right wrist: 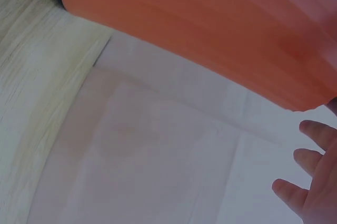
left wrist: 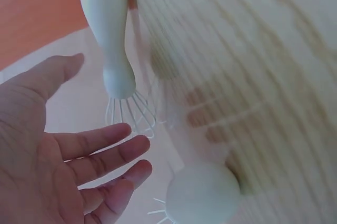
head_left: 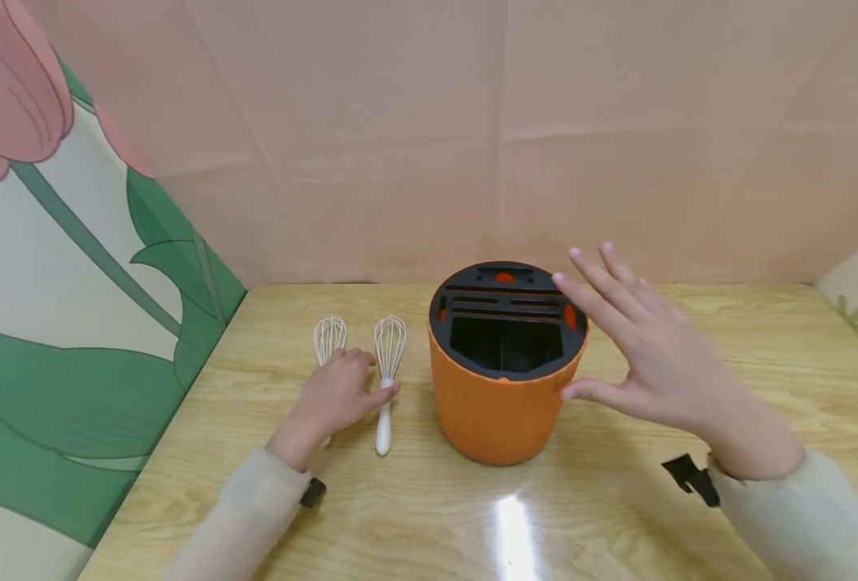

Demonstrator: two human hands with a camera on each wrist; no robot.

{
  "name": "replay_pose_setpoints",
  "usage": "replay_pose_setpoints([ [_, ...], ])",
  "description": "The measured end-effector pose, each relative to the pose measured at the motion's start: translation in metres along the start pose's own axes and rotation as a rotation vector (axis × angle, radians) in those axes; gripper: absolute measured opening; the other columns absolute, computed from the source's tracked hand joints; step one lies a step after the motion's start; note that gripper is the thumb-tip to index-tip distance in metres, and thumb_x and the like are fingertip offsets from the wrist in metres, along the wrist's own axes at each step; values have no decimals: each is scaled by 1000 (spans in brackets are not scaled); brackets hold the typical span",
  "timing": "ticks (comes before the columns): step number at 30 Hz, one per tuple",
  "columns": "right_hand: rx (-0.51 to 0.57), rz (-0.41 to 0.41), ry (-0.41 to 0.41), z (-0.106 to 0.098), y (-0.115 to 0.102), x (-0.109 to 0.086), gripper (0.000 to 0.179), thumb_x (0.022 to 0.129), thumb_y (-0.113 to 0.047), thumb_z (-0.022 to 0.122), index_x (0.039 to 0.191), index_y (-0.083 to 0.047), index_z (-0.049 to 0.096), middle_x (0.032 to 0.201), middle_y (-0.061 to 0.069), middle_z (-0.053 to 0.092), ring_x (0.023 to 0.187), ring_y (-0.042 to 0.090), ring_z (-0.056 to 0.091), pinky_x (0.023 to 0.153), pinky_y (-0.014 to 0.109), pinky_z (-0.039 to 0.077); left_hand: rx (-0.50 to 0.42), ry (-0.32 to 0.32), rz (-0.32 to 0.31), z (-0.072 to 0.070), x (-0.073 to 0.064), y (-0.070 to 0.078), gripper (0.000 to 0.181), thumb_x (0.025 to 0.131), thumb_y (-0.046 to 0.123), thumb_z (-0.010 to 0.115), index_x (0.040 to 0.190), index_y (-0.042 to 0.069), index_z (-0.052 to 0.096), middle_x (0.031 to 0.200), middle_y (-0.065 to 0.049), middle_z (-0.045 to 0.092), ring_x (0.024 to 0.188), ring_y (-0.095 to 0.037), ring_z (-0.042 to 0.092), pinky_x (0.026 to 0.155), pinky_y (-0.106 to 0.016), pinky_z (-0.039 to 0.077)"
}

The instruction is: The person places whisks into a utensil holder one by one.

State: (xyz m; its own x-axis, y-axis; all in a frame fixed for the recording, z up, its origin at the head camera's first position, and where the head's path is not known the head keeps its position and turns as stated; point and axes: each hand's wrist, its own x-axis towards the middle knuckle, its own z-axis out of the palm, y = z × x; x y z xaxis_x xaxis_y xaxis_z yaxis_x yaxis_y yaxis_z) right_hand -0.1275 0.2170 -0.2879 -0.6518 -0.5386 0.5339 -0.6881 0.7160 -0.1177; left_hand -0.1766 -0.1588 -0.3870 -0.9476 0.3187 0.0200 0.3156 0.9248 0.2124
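Two white-handled wire whisks lie side by side on the table. My left hand is over the left whisk and hides most of its handle; its thumb reaches toward the right whisk. In the left wrist view, thumb and fingers stand apart near one whisk handle, gripping nothing, with the other handle below. An orange utensil holder with a black slotted lid stands upright right of the whisks. Beside its right side, my right hand is spread, fingertips close to the rim.
The wooden table ends at the back against a pinkish cloth backdrop. A tulip-printed panel runs along the left side. Dark clips show at both cuffs.
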Motion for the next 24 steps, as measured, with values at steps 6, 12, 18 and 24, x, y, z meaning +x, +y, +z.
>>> replay_pose_setpoints([
  [6, 20, -40, 3, 3, -2, 5, 103, 77, -81, 56, 155, -18, 34, 166, 5, 22, 155, 32, 11, 123, 54, 19, -25, -41, -18, 1, 3, 0, 48, 88, 53, 69, 95, 6, 71, 91, -7, 66, 84, -24, 60, 67, -38, 53],
  [12, 42, -72, 2, 7, -3, 8, 105, 75, -81, 59, 155, -17, 36, 165, 5, 24, 155, 33, 14, 124, 51, 19, -81, -88, -14, 5, 5, -2, 47, 86, 50, 72, 64, 13, 54, 62, 1, 45, 53, -13, 37, 46, -27, 28],
  [18, 43, -44, -26, 9, -4, 9, 107, 71, -78, 66, 155, -20, 35, 166, 2, 24, 155, 31, 14, 112, 67, 30, -109, -106, -7, 6, 8, -2, 46, 86, 49, 73, 62, 14, 55, 55, 5, 38, 50, -11, 33, 46, -26, 25],
  [24, 47, -36, -43, 11, -4, 8, 108, 70, -73, 72, 156, -19, 34, 166, 1, 23, 155, 29, 13, 114, 65, 29, -147, -135, -23, 5, 10, -2, 37, 86, 46, 75, 68, 16, 62, 58, 4, 49, 52, -10, 40, 48, -26, 30],
])
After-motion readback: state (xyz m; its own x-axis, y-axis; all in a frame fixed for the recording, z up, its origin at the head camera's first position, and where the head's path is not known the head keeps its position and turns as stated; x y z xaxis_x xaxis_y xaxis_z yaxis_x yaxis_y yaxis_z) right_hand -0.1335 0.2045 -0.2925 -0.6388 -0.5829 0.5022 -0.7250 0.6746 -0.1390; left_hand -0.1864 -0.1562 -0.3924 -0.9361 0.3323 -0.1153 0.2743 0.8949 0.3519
